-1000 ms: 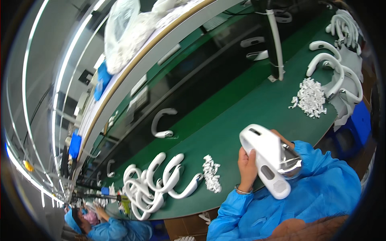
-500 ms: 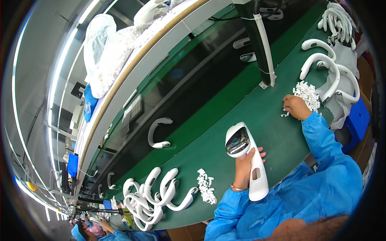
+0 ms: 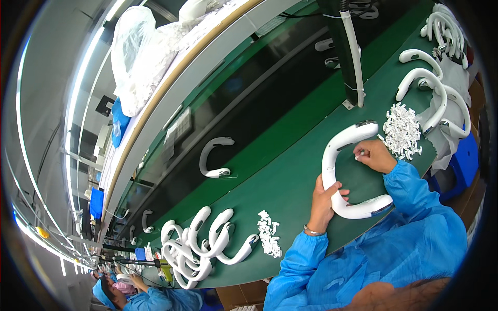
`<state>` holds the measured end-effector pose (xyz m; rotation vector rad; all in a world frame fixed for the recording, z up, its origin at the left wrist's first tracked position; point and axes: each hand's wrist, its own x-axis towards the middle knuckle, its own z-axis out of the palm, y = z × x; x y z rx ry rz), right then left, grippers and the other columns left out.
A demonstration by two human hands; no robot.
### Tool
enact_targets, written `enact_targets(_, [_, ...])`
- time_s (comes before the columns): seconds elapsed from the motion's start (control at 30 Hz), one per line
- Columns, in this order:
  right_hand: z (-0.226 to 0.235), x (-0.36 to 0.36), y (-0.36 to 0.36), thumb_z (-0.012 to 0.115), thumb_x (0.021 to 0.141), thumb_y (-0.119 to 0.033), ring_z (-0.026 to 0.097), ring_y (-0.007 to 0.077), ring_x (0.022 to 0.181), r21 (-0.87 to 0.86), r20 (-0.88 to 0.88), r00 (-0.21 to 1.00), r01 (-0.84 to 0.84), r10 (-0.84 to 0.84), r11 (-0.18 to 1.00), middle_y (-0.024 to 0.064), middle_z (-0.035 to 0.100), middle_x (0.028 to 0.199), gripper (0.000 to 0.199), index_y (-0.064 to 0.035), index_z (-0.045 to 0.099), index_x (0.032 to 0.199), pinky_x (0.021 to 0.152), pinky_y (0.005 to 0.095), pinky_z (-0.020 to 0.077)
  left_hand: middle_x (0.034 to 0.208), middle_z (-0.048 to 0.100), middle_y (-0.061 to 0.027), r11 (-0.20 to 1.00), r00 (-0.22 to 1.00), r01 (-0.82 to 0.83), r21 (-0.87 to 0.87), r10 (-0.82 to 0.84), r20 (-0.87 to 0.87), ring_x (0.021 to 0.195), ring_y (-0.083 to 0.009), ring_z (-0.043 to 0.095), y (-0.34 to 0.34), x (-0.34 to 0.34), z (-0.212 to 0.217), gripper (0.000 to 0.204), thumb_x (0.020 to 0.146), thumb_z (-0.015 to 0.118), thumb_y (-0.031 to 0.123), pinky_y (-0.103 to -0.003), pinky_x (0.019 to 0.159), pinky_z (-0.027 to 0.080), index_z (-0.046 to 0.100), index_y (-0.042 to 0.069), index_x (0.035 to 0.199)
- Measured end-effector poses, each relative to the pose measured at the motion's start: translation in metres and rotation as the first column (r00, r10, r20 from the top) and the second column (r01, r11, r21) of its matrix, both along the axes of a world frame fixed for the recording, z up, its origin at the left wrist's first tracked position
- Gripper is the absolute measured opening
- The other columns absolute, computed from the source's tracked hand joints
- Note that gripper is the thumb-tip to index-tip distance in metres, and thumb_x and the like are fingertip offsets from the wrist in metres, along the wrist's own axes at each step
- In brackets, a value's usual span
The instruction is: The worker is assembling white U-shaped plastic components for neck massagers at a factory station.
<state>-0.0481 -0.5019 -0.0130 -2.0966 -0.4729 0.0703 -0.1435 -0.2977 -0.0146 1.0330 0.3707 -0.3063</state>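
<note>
My left hand [image 3: 326, 203] grips a white C-shaped plastic housing [image 3: 332, 165] around the middle of its curve, and the housing's open side faces right. Inside that curve, near its upper end, my right hand [image 3: 374, 156] pinches a small white plastic piece [image 3: 359, 155] between thumb and fingertips. Just beyond the right hand lies a heap of small white plastic pieces [image 3: 402, 132] on the green table. More white curved housings [image 3: 423, 83] rest to the right of that heap, partly on grey sheeting.
At the left of the green table [image 3: 295, 192] are piled curved housings [image 3: 194, 249] and a smaller heap of white pieces [image 3: 268, 236]. A dark belt beyond carries another housing [image 3: 213, 158]. A dark post [image 3: 342, 57] stands at the table's far edge. A co-worker [image 3: 140, 293] sits at lower left.
The left hand has turned the housing from edge-on to side-on, showing its C shape. My right hand has come back from the heap toward the housing, holding a small white piece.
</note>
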Motion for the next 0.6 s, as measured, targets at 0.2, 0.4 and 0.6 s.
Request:
enact_targets(0.2, [-0.044,-0.010,0.007,0.065,0.074,-0.005,0.064,0.0239,0.084,-0.122,0.192,0.981,-0.011,0.034,0.993,0.0097,0.066,0.090,0.024,-0.0041,0.063,0.098,0.076,0.0351,0.0496,0.104,0.056,-0.0145,0.991,0.993,-0.105,-0.085,0.109,0.043,0.092,-0.0289,0.063,-0.003,-0.009,-0.010,0.044,0.092,0.052,0.010,-0.037,0.074,0.056,0.032,0.009,0.131])
enact_targets(0.4, [-0.017,-0.014,0.013,0.066,0.072,-0.003,0.063,0.0244,0.077,0.010,-0.008,0.994,-0.112,0.112,0.994,0.0104,0.065,0.084,0.024,-0.0046,0.066,0.096,0.070,0.0343,0.0496,0.110,0.056,-0.0154,0.972,0.999,-0.034,-0.231,0.028,-0.027,0.101,-0.0280,0.060,-0.006,-0.014,-0.010,0.040,0.096,0.049,0.022,-0.037,0.080,0.054,0.035,0.010,0.131])
enact_targets(0.6, [0.012,-0.032,0.029,0.070,0.070,0.000,0.063,0.0158,0.067,0.284,-0.065,0.997,-0.030,0.051,0.958,0.0091,0.064,0.081,0.016,-0.0014,0.067,0.086,0.059,0.0268,0.0493,0.108,0.059,-0.0154,0.983,0.995,-0.093,-0.159,0.099,0.031,0.097,-0.0251,0.061,-0.005,-0.014,-0.027,0.030,0.096,0.047,0.016,-0.036,0.080,0.054,0.047,-0.002,0.119])
